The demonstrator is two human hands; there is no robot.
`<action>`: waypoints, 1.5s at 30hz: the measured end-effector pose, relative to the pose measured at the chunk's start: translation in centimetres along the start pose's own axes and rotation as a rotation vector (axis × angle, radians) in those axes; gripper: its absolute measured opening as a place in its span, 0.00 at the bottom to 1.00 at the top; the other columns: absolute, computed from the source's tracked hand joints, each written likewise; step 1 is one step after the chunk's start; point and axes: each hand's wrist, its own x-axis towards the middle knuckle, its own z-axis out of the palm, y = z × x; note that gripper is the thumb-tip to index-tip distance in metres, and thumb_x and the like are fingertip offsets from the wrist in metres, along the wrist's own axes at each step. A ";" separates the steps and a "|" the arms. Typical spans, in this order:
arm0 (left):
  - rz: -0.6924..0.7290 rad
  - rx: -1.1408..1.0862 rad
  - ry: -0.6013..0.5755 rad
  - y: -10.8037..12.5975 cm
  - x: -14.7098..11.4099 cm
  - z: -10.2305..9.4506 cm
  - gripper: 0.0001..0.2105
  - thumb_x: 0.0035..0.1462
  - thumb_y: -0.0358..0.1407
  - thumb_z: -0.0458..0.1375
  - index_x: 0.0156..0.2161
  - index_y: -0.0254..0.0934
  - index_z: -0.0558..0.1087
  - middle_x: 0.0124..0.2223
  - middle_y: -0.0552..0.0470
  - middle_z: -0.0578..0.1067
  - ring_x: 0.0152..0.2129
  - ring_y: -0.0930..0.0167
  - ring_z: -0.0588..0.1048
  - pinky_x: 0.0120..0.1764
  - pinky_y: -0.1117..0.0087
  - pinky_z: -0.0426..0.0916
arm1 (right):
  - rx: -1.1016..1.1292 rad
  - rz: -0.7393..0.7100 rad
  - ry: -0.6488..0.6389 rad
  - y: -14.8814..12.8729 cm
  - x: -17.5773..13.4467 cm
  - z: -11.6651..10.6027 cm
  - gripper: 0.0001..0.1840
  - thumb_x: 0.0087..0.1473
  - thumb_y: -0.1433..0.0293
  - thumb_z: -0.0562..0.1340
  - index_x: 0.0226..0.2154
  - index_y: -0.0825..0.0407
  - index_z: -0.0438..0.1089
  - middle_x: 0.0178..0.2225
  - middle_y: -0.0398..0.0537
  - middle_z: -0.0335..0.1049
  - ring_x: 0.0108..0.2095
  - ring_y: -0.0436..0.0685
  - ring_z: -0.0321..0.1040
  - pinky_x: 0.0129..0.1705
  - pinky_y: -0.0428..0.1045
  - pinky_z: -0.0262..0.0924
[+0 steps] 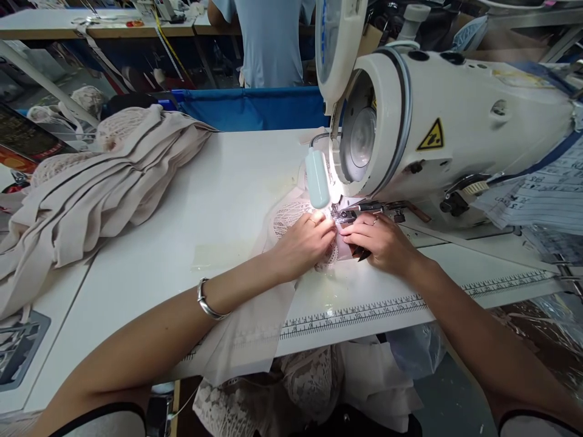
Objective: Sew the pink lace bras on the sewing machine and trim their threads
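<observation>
Fingers (324,223) of left hand (304,241) curled down and pinched on the lace piece (291,215), tips right at the presser foot (342,213); fingers of right hand (381,240) likewise closed on the same piece from the other side, tips nearly touching the left ones. Lace piece flat on the counter (237,200) under the needle area, lit by the machine lamp (317,177), joined to pale beige cloth (255,328) draping over the front edge past the printed ruler strip (387,308). To do this step well, judging by the setup: keep both edges aligned and flat up to the foot, tension even from both sides, fingertips clear of the needle line, feed slow since lace shifts easily. Left forearm angled in from lower left, wrist low on the cloth, silver bangle (207,300) on the wrist, ring on one finger. Right forearm coming in from lower right, wrist slightly raised, hand palm-down beside the sewing machine (455,121). Stack of folded beige fabric (91,194) far left on the counter, well apart from the hands. Another person in a light blue top (268,42) stands beyond the counter.
</observation>
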 end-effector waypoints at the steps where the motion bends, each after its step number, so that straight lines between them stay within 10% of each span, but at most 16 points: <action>1: 0.024 -0.012 -0.004 -0.1 0.0 0.0 0.18 0.72 0.28 0.43 0.38 0.34 0.74 0.43 0.43 0.78 0.39 0.64 0.71 0.41 0.63 0.65 | 0.011 -0.008 0.008 -0.1 0.1 -0.1 0.16 0.58 0.82 0.57 0.38 0.49 0.76 0.40 0.45 0.81 0.39 0.58 0.70 0.41 0.56 0.65; 11: -0.055 0.023 -0.022 -0.1 -0.1 -0.2 0.08 0.66 0.32 0.52 0.43 0.32 0.73 0.44 0.40 0.76 0.37 0.61 0.68 0.35 0.62 0.64 | -0.013 0.017 0.013 -0.2 0.0 0.1 0.21 0.55 0.85 0.54 0.41 0.49 0.75 0.36 0.44 0.80 0.38 0.57 0.69 0.39 0.54 0.62; 23: -0.230 0.110 -0.011 0.5 -0.1 -0.3 0.19 0.69 0.46 0.55 0.51 0.28 0.72 0.54 0.32 0.74 0.49 0.52 0.71 0.49 0.53 0.64 | -0.004 0.028 0.002 0.0 -0.1 0.1 0.16 0.58 0.82 0.57 0.39 0.48 0.75 0.38 0.45 0.81 0.38 0.58 0.70 0.39 0.55 0.64; 30: 0.192 -0.019 -0.040 1.0 -0.1 -0.4 0.17 0.71 0.24 0.43 0.44 0.33 0.75 0.43 0.45 0.80 0.40 0.67 0.75 0.44 0.64 0.68 | 0.054 0.024 0.052 0.0 -0.1 0.2 0.08 0.61 0.75 0.61 0.39 0.50 0.76 0.40 0.49 0.81 0.39 0.59 0.71 0.38 0.54 0.65; 45: 0.062 -0.017 -0.021 0.6 -0.7 -0.1 0.16 0.69 0.33 0.50 0.57 0.30 0.71 0.55 0.37 0.76 0.50 0.57 0.74 0.50 0.54 0.68 | 0.102 0.090 -0.003 0.2 -0.5 -0.3 0.16 0.56 0.80 0.58 0.36 0.46 0.77 0.34 0.43 0.80 0.35 0.57 0.70 0.39 0.54 0.63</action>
